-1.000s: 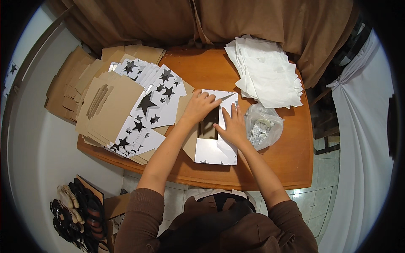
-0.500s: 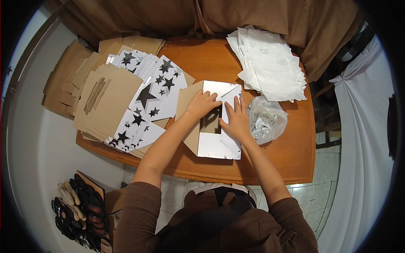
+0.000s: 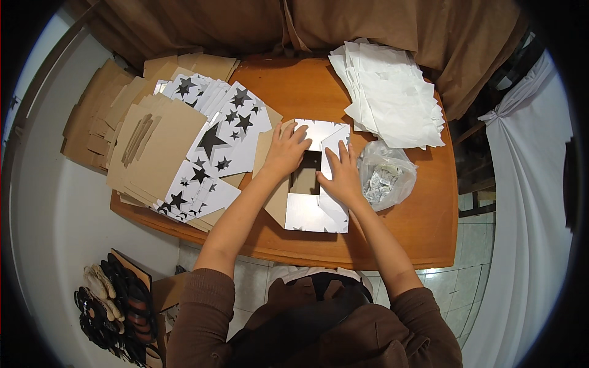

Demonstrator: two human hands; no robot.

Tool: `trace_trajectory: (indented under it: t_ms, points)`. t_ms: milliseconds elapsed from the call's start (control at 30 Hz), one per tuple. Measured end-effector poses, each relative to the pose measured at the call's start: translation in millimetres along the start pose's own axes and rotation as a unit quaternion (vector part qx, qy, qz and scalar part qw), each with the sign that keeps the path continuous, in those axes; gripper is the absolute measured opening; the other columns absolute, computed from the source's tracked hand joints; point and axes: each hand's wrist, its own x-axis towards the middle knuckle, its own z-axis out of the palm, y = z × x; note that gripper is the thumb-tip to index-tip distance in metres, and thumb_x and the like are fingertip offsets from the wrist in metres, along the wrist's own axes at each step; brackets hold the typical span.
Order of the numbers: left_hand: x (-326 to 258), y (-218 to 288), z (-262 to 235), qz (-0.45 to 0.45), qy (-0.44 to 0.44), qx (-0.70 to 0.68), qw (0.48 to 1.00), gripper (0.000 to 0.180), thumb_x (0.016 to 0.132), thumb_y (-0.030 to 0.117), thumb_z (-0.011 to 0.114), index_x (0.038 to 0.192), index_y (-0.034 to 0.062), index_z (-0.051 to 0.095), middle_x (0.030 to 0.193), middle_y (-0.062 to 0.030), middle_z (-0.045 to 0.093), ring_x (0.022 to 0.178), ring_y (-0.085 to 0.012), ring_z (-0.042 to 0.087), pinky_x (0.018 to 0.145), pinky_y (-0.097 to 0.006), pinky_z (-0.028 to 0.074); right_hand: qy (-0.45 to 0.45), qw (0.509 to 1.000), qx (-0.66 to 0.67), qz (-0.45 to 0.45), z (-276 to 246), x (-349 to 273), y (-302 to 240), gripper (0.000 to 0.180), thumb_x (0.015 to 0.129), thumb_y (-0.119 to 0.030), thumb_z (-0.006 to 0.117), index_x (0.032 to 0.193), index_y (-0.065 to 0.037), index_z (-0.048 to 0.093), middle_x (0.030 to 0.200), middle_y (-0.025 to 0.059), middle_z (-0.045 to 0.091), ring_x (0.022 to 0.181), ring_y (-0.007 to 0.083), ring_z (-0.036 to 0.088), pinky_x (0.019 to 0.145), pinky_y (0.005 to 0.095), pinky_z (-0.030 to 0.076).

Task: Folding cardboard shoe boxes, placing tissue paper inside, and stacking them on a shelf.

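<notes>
A cardboard box [image 3: 314, 213], white outside with star print at its edges, sits in front of me with its flaps folded partly over the top. Through the gap between the flaps its brown inside shows. My left hand [image 3: 286, 151] lies across the far left of the box, fingers spread, over the brown left flap [image 3: 277, 195] and the far white flap [image 3: 311, 130]. On the white right flap [image 3: 332, 205] rests my right hand [image 3: 342, 176], fingers apart, its thumb at the gap. Neither hand is closed around anything.
Left of the box lie flat star-printed sheets [image 3: 211, 142] and brown cardboard pieces [image 3: 161, 132] in stacks. A clear plastic bag [image 3: 388, 178] with small silvery packets is close by my right hand. White paper sheets [image 3: 392, 95] are piled at the far right. Brown curtain [image 3: 368, 24] hangs behind the wooden table [image 3: 423, 227].
My left hand has slid left from the gap toward the brown flap, leaving more of the opening in sight. My right hand stays on the right flap. The box has shifted very slightly.
</notes>
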Motion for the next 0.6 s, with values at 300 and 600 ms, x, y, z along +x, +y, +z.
trace_trajectory:
  t_ms: [300, 600]
  points:
    - [7, 6, 14, 0.055, 0.049, 0.121, 0.990, 0.022, 0.077, 0.014, 0.059, 0.095, 0.0050, 0.067, 0.132, -0.0009, 0.048, 0.128, -0.0226, 0.037, 0.112, -0.050, 0.020, 0.004, 1.000, 0.016, -0.013, 1, 2, -1, 0.063, 0.073, -0.032, 0.069, 0.128, -0.007, 0.051, 0.141, 0.0298, 0.029, 0.132, 0.0518, 0.019, 0.106, 0.0553, 0.025]
    - [8, 33, -42, -0.071, -0.003, 0.033, 0.997, 0.043, 0.080, 0.017, 0.060, 0.121, 0.0062, 0.054, 0.139, -0.0093, 0.043, 0.130, -0.0272, 0.035, 0.112, -0.051, 0.018, 0.004, 1.000, 0.002, -0.009, 0, 0, 4, 0.059, 0.076, -0.034, 0.068, 0.127, -0.009, 0.053, 0.142, 0.0277, 0.029, 0.133, 0.0504, 0.017, 0.106, 0.0555, 0.025]
